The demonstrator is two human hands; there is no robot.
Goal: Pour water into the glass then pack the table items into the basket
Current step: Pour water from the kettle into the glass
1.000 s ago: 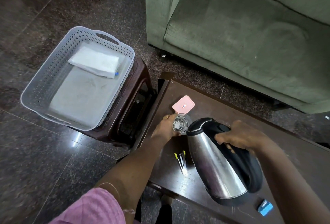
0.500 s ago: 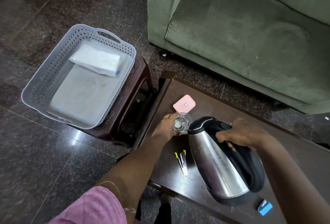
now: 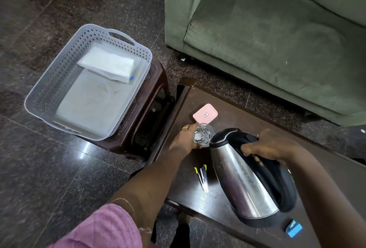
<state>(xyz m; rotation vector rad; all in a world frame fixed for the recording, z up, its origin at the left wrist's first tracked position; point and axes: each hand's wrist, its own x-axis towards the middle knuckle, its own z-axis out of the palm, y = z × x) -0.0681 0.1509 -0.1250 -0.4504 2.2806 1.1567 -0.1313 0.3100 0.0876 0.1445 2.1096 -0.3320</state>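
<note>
Left hand [image 3: 185, 139]: fingers curled round the side of the glass [image 3: 202, 135], thumb toward the body, a ring on one finger. Left forearm bare, reaching forward from a pink sleeve [image 3: 103, 228] at the lower edge of view, with a thin thread round the arm near the elbow. Right hand [image 3: 271, 146]: fingers wrapped tight round the black handle of the kettle [image 3: 243, 184], knuckles uppermost, wrist cocked so the spout meets the glass rim. Right forearm bare, entering from the lower right.

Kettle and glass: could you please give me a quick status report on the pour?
Left hand steadying glass. Right hand tilting kettle, spout at rim. Pink box close behind glass; nothing blocking.
</note>
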